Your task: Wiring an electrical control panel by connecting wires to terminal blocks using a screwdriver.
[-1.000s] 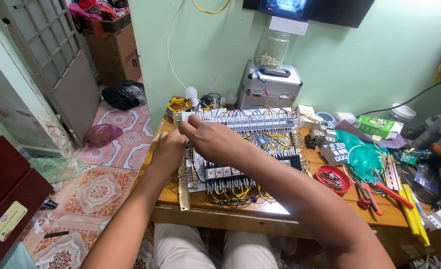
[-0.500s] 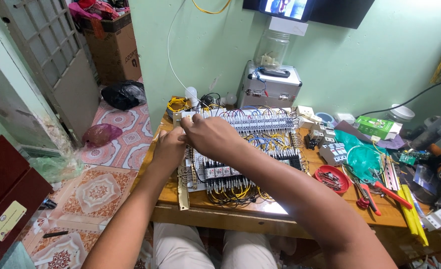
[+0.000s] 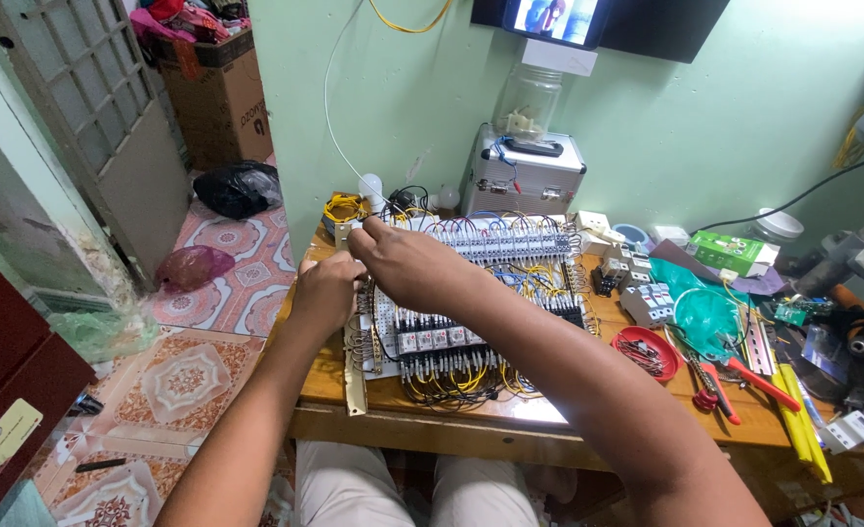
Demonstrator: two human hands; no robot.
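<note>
A wiring board (image 3: 471, 303) lay flat on the wooden table (image 3: 325, 381), filling the middle of the view, with rows of small grey blocks and bundles of yellow and dark wires looping off its near edge. Both hands were at its far left corner, at about ten o'clock from the board's middle. The right hand (image 3: 408, 265) reached across from four o'clock, knuckles up, its fingertips drawn together at the board's top-left corner; what they pinched was too small to tell. The left hand (image 3: 325, 291) sat just beside it at eight o'clock, curled loosely against the board's left edge, its fingertips hidden under the right hand, so whether it gripped anything could not be told.

At twelve o'clock behind the board stood a silver case (image 3: 522, 181) with a clear jar (image 3: 530, 102) above it. At three o'clock lay a red dish (image 3: 645, 349), and red-handled pliers (image 3: 744, 376) lay past it toward four o'clock. A green box (image 3: 735, 252) sat at two o'clock. A coil of yellow wire (image 3: 342, 207) rested at eleven o'clock, near the hands.
</note>
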